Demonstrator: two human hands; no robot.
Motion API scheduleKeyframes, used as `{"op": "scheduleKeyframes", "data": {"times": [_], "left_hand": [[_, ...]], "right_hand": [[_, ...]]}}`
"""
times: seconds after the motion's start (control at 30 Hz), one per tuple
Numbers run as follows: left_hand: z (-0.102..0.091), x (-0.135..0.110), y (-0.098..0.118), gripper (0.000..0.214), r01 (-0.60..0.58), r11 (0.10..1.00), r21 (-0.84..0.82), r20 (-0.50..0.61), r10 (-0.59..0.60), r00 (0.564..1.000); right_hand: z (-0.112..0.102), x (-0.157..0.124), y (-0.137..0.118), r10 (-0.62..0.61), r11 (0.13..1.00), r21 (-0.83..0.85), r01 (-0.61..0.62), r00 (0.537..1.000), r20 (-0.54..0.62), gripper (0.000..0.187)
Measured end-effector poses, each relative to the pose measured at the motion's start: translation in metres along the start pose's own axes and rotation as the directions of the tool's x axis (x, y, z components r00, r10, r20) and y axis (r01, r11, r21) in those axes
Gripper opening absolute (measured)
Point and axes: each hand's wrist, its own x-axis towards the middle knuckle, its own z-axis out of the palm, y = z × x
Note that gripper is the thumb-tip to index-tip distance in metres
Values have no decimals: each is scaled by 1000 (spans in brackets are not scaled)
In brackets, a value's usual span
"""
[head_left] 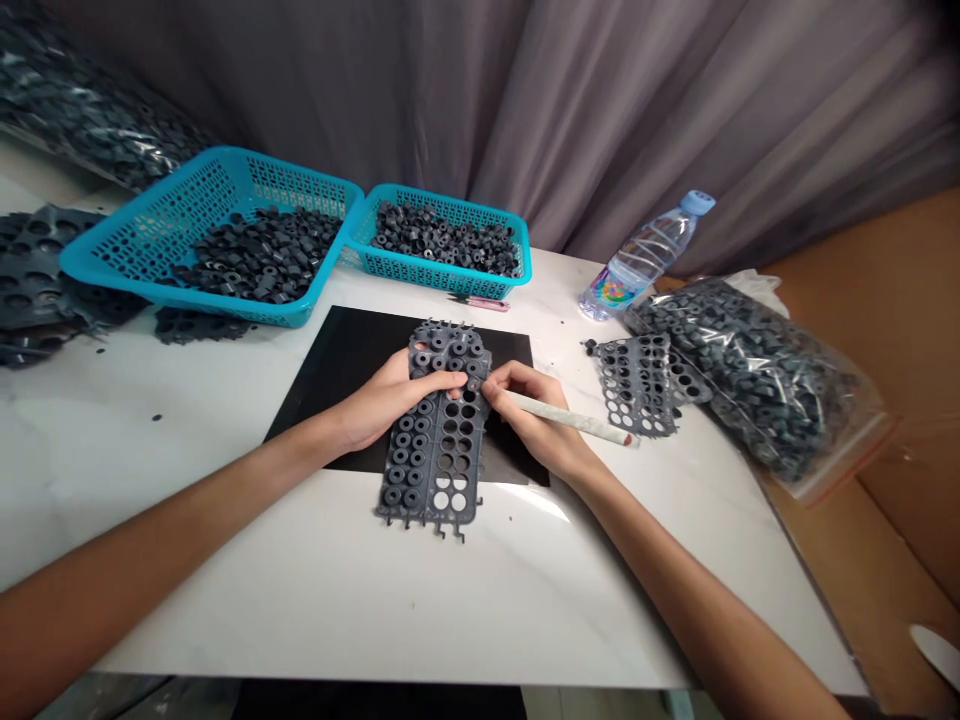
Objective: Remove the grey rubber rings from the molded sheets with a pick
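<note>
My left hand [397,392] grips a dark grey moulded sheet [430,455] from its left side, the thumb lying across the front. Round parts with centre holes fill the sheet's left columns and upper end; the lower right columns are open holes. In my right hand [536,405] is a pale, pen-like stick [570,418] with a reddish rear end. Its front end is hidden among my fingers, at the sheet's right edge beside my left thumb. Beneath the sheet lies a black mat [322,385] on the white table.
Two blue baskets [259,310] [442,282] of small dark parts stand at the back, a pink cutter [484,303] before them. At right are a water bottle [645,255], punched sheets [636,385] and a bag of parts [772,370]. More sheets [45,270] lie left.
</note>
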Motion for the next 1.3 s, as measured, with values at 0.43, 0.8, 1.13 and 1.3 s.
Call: {"op": "scheduleKeyframes", "data": {"times": [0.43,0.8,1.13,1.3], "left_hand": [[-1,4,-7,43,-156,979,134,-78,167,983],[-21,12,-32,61,-222,618,755,-216,552,805],[-6,0,-18,36,-304,32,952,204,675,709],[-10,5,-14,33,-480,105,871,378,481,791]], "right_hand": [[0,1,2,-26,1000,-6,26,999,-20,22],[-2,8,9,15,992,-126,-28,994,-107,26],[-5,10,11,-44,999,1,45,970,-240,15],[-6,9,16,-1,999,36,6,991,-135,19]]}}
